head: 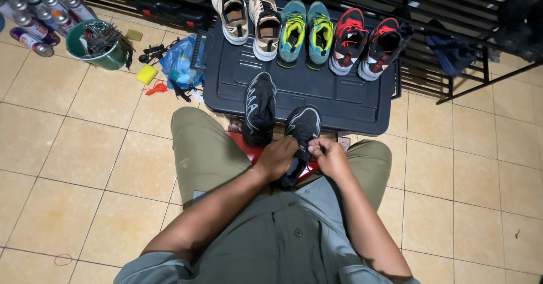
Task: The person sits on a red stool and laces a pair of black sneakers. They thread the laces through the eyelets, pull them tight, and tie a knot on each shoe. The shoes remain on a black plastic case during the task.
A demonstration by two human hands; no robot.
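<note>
I sit with my knees apart and look down at a black sneaker (301,130) held between them. My left hand (277,157) grips its near left side. My right hand (328,156) pinches its near right side, fingers closed at the collar or laces. A second black sneaker (259,107) lies just left of it, toe pointing away, on the front edge of a dark plastic box lid (350,100). Something red (248,146) shows under my hands.
Three more pairs stand along the lid's far edge: beige (249,15), teal and yellow (306,33), red and black (365,44). A metal shoe rack (452,46) runs behind. On the tiled floor at left are a green bucket (104,49), spray cans (34,18) and a blue bag (181,63).
</note>
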